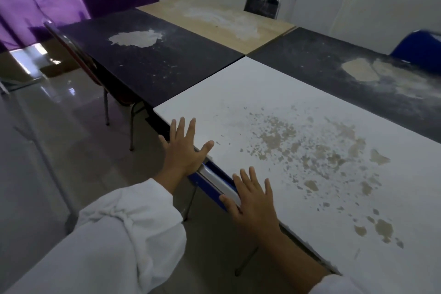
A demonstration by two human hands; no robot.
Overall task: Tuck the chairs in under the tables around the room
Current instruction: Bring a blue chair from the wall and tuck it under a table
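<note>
Blue chair back (218, 182) under both splayed hands (183, 148) (253, 200)

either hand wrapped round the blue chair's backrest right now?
No, the left hand and right hand lie flat with straight fingers across the blue chair's backrest and the white table edge.

Under the left hand (185, 148) the chair (194, 178) is blue with a pale rail; the counter (262, 93) beyond is white, flecked tan.

Peeling white table (238, 93) on glossy floor (59, 126)
</note>
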